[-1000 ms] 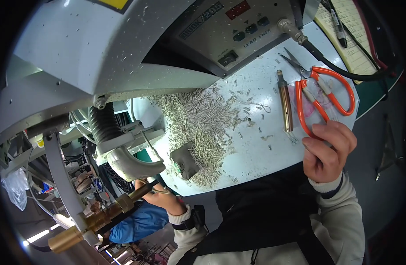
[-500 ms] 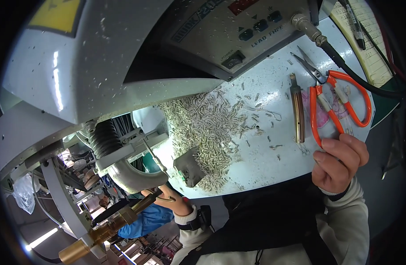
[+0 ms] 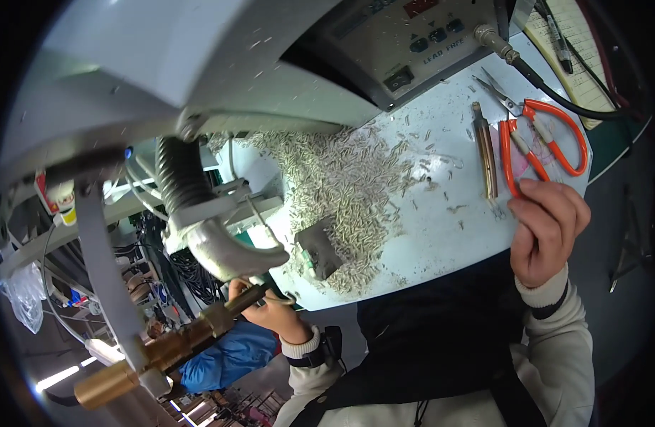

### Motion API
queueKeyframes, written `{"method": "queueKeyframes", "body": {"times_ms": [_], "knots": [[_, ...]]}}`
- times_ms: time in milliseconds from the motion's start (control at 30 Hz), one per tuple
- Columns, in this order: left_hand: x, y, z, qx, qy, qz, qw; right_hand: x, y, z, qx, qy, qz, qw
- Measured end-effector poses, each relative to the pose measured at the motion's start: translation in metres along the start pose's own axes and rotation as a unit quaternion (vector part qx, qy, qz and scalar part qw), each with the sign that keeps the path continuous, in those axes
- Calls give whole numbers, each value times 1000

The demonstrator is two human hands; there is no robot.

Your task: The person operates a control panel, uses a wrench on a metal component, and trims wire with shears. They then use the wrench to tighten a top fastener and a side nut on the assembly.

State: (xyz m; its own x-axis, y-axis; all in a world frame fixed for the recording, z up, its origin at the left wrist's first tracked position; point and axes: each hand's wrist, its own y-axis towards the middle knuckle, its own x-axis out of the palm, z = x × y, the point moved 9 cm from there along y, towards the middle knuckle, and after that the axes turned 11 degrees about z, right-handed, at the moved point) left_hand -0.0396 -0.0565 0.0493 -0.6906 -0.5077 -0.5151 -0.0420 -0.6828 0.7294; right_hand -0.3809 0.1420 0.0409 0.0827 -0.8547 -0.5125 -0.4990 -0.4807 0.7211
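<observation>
My left hand [image 3: 279, 314] is below the curved metal arm, at the near left edge of the table. Its fingers are bent and partly hidden behind a brass soldering-iron barrel [image 3: 167, 345]. A thin curved piece [image 3: 290, 299] shows beside the fingertips; whether they grip it is unclear. My right hand [image 3: 549, 231] is closed at the table's near right edge, fingers curled inward, and what they may hold is hidden. Its fingertips reach the lower end of the orange-handled scissors [image 3: 507, 158]. Left of these lies a metal tube [image 3: 485, 155].
Small metal pins [image 3: 342, 185] are heaped across the white table [image 3: 434, 245], with a dark block [image 3: 320, 249] among them. A grey control box [image 3: 413, 50] stands behind, its black cable [image 3: 555, 98] running right. A notebook [image 3: 580, 60] with a pen lies far right. A blue-clothed person [image 3: 231, 356] is beyond.
The view has shifted, with the machine nearer the frame's top. My right hand has moved farther from me over the scissors' handle, its fingers more curled. My left hand stays behind the brass barrel.
</observation>
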Motion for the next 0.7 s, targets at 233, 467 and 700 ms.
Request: {"method": "queueKeyframes", "body": {"times_ms": [233,467,700], "knots": [[-1,-10,24,-41,81,32,995,13,34,26,-8,29,-16,999],[2,10,-2,25,23,-14,999,-12,-17,-19,33,-54,64,996],[8,9,-5,50,2,-23,998,-19,-17,-24,31,-75,75,994]]}}
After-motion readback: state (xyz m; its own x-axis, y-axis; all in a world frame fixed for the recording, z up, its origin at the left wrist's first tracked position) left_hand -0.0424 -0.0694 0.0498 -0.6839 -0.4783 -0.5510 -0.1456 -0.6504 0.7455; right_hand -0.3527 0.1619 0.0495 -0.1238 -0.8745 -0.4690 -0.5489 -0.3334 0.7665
